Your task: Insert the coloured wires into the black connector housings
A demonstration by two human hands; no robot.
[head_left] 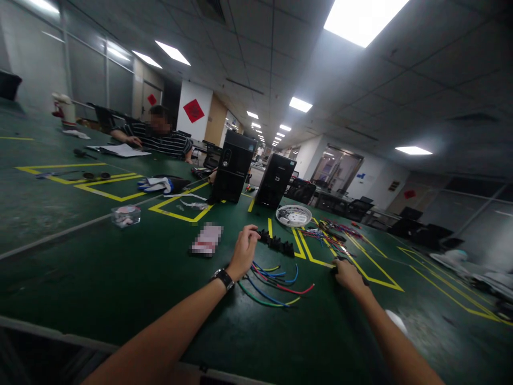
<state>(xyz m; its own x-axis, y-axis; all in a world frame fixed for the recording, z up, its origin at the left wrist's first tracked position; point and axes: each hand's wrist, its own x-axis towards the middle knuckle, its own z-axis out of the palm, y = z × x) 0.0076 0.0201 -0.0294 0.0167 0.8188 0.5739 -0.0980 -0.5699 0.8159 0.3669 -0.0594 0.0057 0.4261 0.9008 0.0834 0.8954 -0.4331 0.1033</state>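
My left hand [243,249], with a dark watch on its wrist, has its fingers curled at the near left end of a black ridged strip [276,243] that looks like a terminal block. Below that hand, several loose wires [276,286] in blue, red, green and yellow fan out over the green table. Farther right, my right hand [349,275] is closed low over the tabletop around a dark object [365,280]. Only small parts of that object show past the fingers, so its kind is unclear.
Behind the strip stand two black computer towers [234,168] and a white round basket [294,215]. More wires [332,233] lie at right. A blurred phone-like item [207,239], a clear box [126,215] and gloves [160,184] lie left. A person [160,133] sits across with papers.
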